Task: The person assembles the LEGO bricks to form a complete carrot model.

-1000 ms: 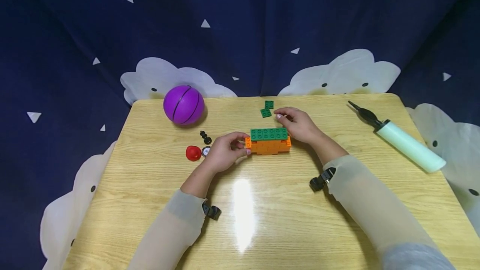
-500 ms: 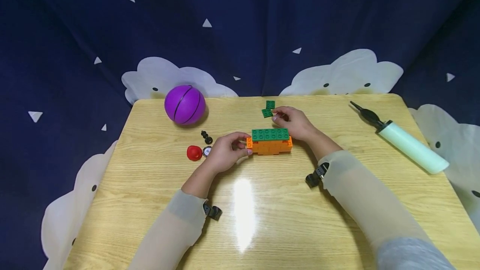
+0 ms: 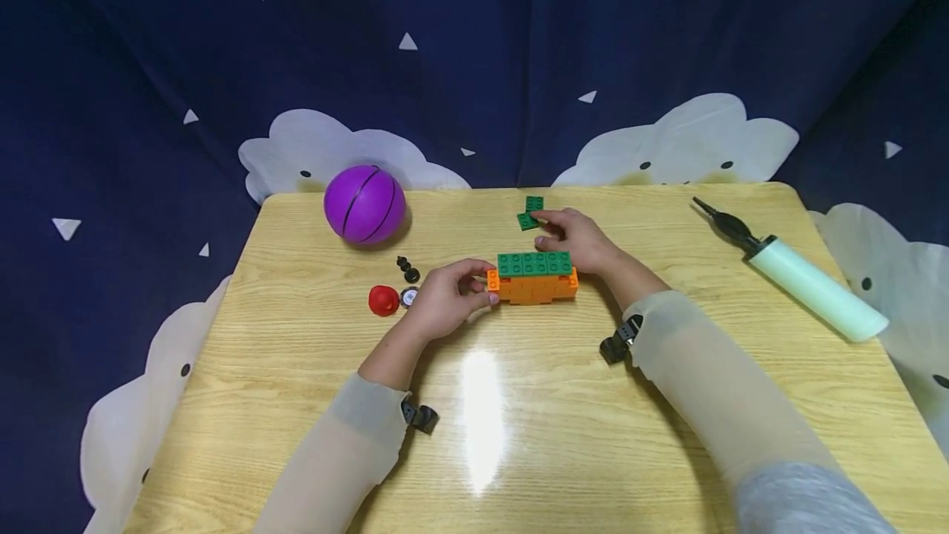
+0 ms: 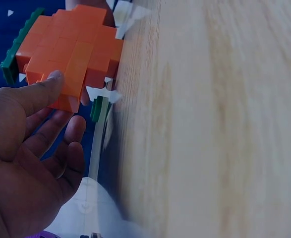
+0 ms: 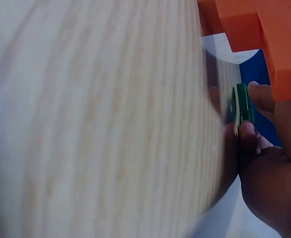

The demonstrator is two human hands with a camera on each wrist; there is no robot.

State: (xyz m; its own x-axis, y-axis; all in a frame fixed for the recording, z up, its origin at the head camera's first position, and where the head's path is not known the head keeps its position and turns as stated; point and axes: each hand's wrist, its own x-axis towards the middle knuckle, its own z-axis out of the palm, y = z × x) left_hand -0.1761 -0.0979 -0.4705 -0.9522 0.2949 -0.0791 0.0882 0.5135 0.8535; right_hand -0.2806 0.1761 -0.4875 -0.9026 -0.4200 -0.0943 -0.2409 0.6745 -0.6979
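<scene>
In the head view, an orange brick build (image 3: 530, 290) topped with green studded bricks (image 3: 534, 264) stands at the middle of the table. My left hand (image 3: 448, 299) pinches its left end, thumb on the near face, as the left wrist view also shows on the orange bricks (image 4: 68, 49). Beyond the build, my right hand (image 3: 582, 241) reaches to two small green studded plates near the back edge. Its index fingertip lies over the nearer plate (image 3: 526, 222), with the thumb lower and apart. The farther plate (image 3: 535, 203) lies just behind. A green plate (image 5: 243, 101) shows at the fingertips in the right wrist view.
A purple ball (image 3: 365, 204) sits at the back left of the wooden table (image 3: 563, 435). Left of the build lie a red cap-like piece (image 3: 383, 300), a white-and-black disc (image 3: 409, 297) and a black knobbed piece (image 3: 408, 269). A pale green hand pump (image 3: 811, 287) lies at right.
My right hand has moved slightly left to the nearer green plate, its index finger extending over it. The left hand keeps its pinch on the orange build, which stays in place.
</scene>
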